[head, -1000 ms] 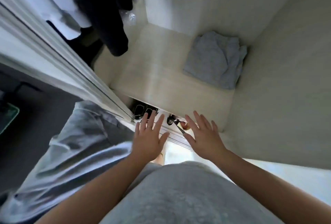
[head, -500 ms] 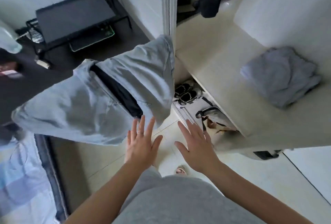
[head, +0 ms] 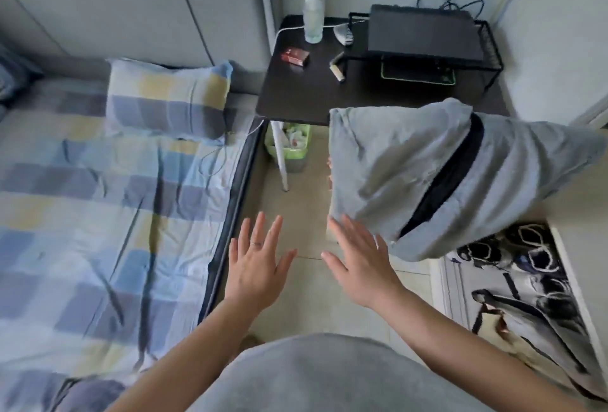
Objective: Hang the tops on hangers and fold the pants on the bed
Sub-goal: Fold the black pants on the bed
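Observation:
The bed (head: 82,214), with a blue, yellow and white checked sheet and a matching pillow (head: 167,98), fills the left side. A grey garment with a black band (head: 437,174) hangs over something tall at the right, which it hides. My left hand (head: 256,263) and my right hand (head: 358,263) are held out flat over the tiled floor between the bed and the garment, fingers spread, holding nothing. My right fingertips are just below the garment's lower edge; I cannot tell whether they touch it.
A black side table (head: 302,92) stands at the bed's head with a bottle (head: 312,6), a red box (head: 295,56) and a wire rack carrying a dark device (head: 424,33). A green bin (head: 289,145) sits under it. Shoes (head: 500,250) and a bag (head: 533,322) lie at the lower right.
My view has swung left from the wardrobe shelf with folded grey clothing to the bed and side table. Both hands have stayed spread and empty in front of me.

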A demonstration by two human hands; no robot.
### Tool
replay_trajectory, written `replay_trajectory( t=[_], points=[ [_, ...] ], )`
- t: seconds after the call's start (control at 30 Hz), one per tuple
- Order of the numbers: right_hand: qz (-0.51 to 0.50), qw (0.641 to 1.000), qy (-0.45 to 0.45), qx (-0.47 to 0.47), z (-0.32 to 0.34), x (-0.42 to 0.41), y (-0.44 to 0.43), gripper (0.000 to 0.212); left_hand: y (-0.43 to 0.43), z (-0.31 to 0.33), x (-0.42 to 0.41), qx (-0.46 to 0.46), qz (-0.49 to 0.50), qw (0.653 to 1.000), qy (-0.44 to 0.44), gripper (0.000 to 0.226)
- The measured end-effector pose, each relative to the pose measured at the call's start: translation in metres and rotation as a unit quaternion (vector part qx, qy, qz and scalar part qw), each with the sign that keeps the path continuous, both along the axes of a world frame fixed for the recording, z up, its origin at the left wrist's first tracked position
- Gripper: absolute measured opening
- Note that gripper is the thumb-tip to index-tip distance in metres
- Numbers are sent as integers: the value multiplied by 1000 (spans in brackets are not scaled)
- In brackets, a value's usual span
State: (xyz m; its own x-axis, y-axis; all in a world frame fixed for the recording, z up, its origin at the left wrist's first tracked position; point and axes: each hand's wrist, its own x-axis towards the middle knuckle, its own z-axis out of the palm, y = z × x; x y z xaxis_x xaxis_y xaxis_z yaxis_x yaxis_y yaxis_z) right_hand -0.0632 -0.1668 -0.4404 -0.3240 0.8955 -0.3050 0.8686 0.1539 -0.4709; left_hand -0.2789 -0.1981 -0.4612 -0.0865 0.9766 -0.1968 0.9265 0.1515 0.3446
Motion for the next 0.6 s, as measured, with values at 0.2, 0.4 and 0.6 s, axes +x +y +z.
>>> replay_trajectory(
  t=[0.2,0.4,0.6],
  points=[
    [110,994,-9,1,-4,-161,4,65,-58,1,-159,-8,130,991,18,71],
    [254,967,-17,-2,-2,-301,-8,64,-126,2,-266,-6,279,960,16,68],
    [393,919,-45,-14,-6,-401,-13,64,-182,-10,-318,-25,444,895,-20,67]
  ],
)
